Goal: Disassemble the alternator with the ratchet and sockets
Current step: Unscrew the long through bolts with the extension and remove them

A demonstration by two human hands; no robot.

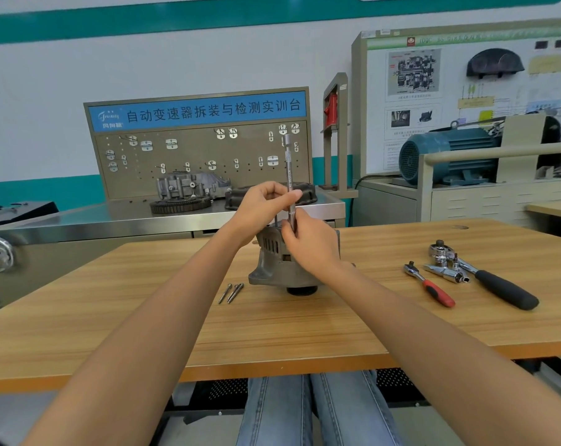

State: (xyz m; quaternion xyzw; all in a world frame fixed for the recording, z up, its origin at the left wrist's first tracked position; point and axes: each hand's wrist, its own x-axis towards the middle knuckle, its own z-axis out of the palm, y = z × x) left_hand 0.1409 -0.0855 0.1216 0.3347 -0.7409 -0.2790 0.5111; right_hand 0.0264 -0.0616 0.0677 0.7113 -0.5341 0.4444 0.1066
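Where the two hands meet over the alternator (pixel 282 265), its top is hidden, so what the long upright extension bar (pixel 289 175) seats on cannot be made out. The alternator stands near the middle of a wooden table (pixel 208 329), pulley side down, with the far half of the room behind it: a steel bench (pixel 111 217) carrying a pegboard (pixel 202 156) with a blue sign, gearbox parts, and at far right a blue electric motor (pixel 446 156) before a display panel. The left hand (pixel 263 204) pinches the bar's middle between thumb and curled fingers; the right hand (pixel 308 239) curls round its lower end against the alternator. To the right on the table lie a black-handled ratchet (pixel 491 281), a smaller red-handled ratchet (pixel 430 284) and loose sockets (pixel 446 272). Just left of the alternator lie long bolts (pixel 231 292); their exact number is hard to tell.
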